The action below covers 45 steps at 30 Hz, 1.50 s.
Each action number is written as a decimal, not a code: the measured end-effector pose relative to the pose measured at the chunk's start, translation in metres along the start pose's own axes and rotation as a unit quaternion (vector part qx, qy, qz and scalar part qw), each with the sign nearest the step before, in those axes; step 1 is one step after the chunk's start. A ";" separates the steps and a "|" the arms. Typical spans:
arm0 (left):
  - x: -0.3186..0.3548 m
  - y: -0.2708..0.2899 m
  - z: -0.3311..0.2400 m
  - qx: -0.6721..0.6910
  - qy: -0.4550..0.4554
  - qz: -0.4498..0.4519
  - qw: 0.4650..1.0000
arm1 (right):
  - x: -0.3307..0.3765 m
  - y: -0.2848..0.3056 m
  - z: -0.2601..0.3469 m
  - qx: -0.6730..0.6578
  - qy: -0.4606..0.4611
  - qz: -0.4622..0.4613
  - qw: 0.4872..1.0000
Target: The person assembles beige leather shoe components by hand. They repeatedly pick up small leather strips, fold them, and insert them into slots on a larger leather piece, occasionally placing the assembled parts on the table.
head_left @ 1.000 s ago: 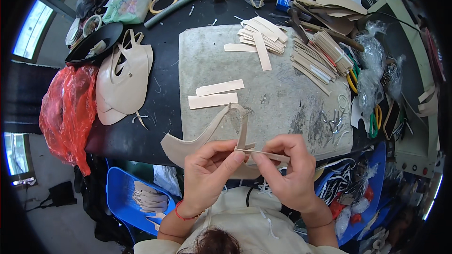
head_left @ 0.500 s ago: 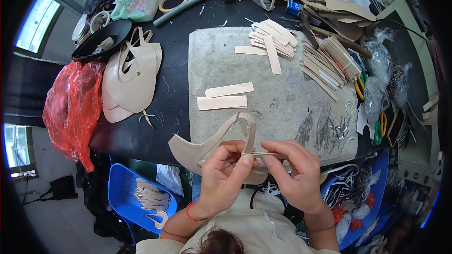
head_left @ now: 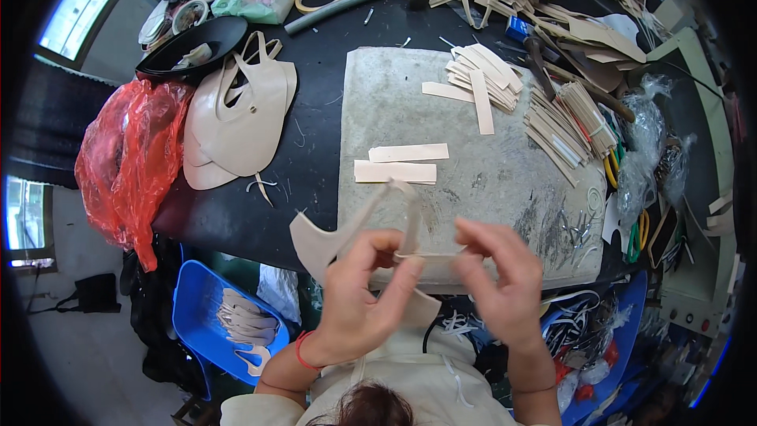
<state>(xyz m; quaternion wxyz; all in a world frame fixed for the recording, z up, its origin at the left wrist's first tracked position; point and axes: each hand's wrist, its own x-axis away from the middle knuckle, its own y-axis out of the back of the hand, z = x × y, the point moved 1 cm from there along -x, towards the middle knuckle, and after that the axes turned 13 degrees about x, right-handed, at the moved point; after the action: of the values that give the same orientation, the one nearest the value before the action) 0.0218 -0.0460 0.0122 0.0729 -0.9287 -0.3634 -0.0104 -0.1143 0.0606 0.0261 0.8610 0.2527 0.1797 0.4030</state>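
My left hand (head_left: 364, 293), a red cord at its wrist, pinches a beige leather bag piece (head_left: 315, 238) where its narrow looped strap (head_left: 412, 217) meets a small band. The piece hangs over the table's front edge, its lower part partly behind my fingers. A flat beige strip (head_left: 435, 267) runs from that pinch toward my right hand (head_left: 501, 280). The right hand is smeared by motion; its index finger is raised off the thumb, and whether the strip lies between its fingers cannot be made out. Beyond them, two short leather strips (head_left: 394, 172) lie on the grey work board (head_left: 489, 213).
Farther back lie a pile of leather strips (head_left: 485, 71) and a bundled stack (head_left: 583, 118). Stacked bag pieces (head_left: 244, 118) and a red plastic bag (head_left: 134, 173) are left. A hammer (head_left: 355, 4) lies behind. Blue bins (head_left: 193, 300) stand below the table edge.
My right hand has shifted right, its index finger lifting from the pinch on the strip. My left hand keeps its hold. The whole view has shifted slightly.
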 end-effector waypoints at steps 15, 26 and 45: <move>-0.080 0.019 0.028 -0.183 -0.001 -0.125 0.975 | -0.085 -0.037 -0.045 -0.015 -0.100 0.079 0.992; -0.083 0.012 0.027 -0.402 -0.095 -0.085 0.907 | -0.085 -0.018 -0.037 0.230 0.002 -0.001 0.973; -0.031 -0.036 0.032 0.242 0.073 0.062 0.966 | -0.015 0.030 -0.017 0.078 0.087 0.038 0.992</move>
<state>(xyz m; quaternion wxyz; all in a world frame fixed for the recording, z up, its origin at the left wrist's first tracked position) -0.0265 -0.0363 -0.0169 0.3223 -0.9007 -0.2909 0.0149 -0.1498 0.0704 0.0313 0.8037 0.2900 0.2754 0.4405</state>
